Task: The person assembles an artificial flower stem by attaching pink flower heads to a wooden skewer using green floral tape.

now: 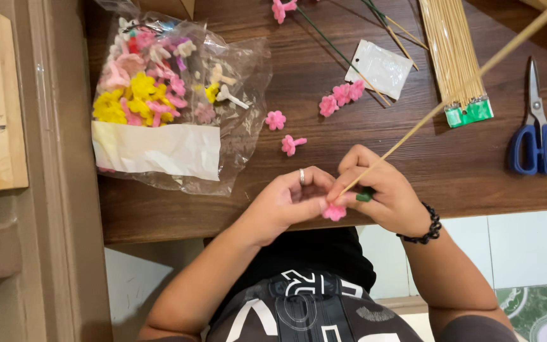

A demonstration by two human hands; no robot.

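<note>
Fingers of both my left hand [286, 201] and right hand [384, 190] pinch together on a pink flower [334, 212] and a thin stick [451, 98], just off the near edge of the surface [362, 120]. Holding the stick steady and centred should seat the flower straight.

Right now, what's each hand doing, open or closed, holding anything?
Left hand: closed, pinching the pink flower.
Right hand: closed, gripping the thin wooden stick at the flower.

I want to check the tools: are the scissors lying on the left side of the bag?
No, the scissors lie at the table's far right, and the bag is at the left.
</note>
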